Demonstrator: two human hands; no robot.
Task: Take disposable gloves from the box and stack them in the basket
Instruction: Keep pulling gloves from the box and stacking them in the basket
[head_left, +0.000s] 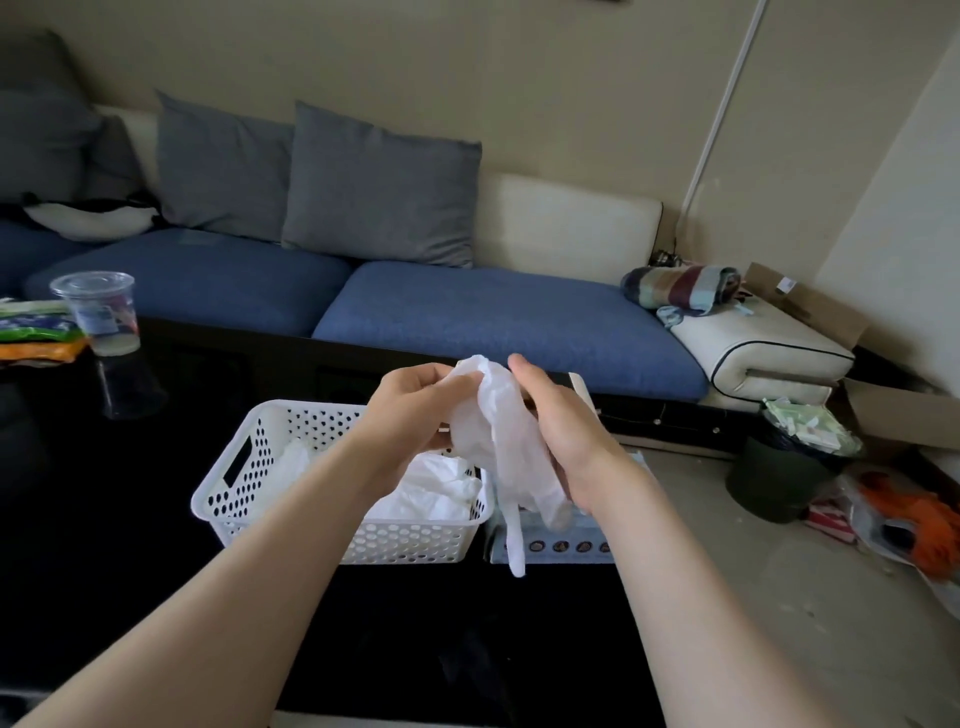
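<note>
A thin translucent disposable glove (498, 441) hangs between my two hands above the table, its fingers dangling down. My left hand (410, 410) pinches its upper end and my right hand (561, 421) grips it from the right side. Below them stands a white perforated basket (244, 478) holding a crumpled pile of gloves (436, 491). The glove box (558, 545), light blue with small round pictures on its front, sits right beside the basket and is partly hidden by my right arm.
The basket and box stand on a black glossy table (156, 571). A clear plastic cup (101, 312) and colourful packets (36, 332) are at its far left. A blue sofa (493, 317) lies behind; a dark waste bin (784, 467) stands on the floor at the right.
</note>
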